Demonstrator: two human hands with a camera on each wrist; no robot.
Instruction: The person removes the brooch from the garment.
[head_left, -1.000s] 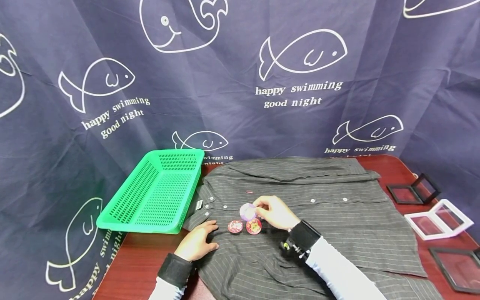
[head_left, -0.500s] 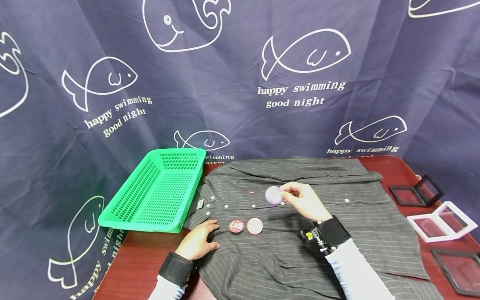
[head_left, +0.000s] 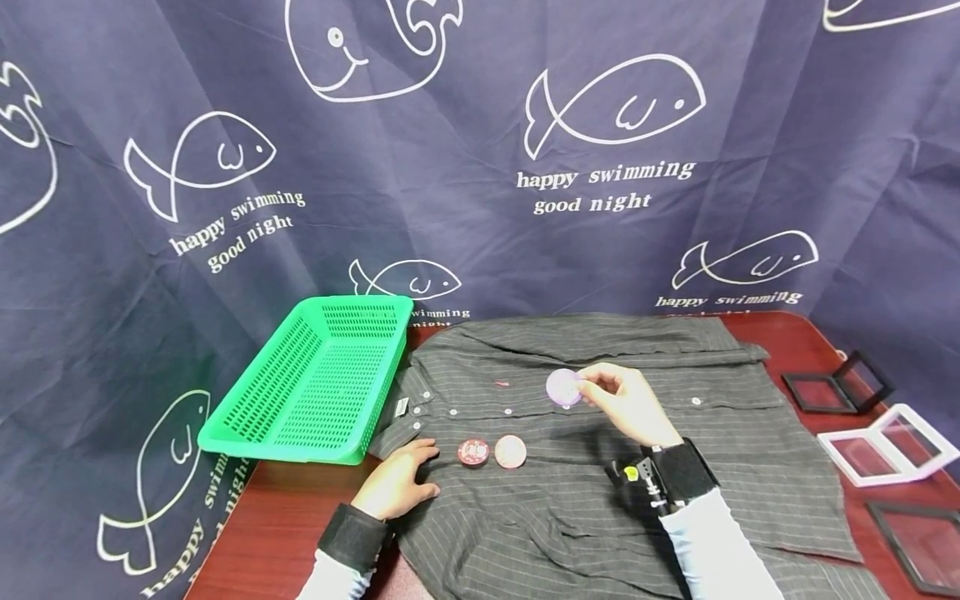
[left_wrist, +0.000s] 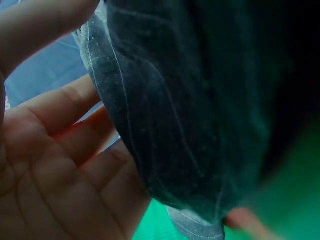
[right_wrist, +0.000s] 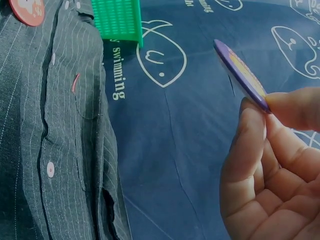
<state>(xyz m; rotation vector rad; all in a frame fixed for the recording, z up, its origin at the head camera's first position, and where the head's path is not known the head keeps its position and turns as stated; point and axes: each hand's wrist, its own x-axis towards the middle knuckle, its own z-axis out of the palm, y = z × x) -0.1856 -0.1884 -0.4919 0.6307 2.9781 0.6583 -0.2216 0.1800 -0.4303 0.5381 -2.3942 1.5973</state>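
While right fingers (right_wrist: 245,145) pinch the badge (right_wrist: 244,77), only that wrist view shows it edgewise.

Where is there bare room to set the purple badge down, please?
Free: green basket; red table between it and left hand; shirt between two resting badges and right sleeve. Crowded: table's right end, with three frames.

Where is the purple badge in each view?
Head: the purple badge is right of centre, pinched in the right hand.
Left wrist: not in it.
Right wrist: upper right, nearly edge-on, between thumb and finger.
Shared landmark: the striped shirt, in all three.
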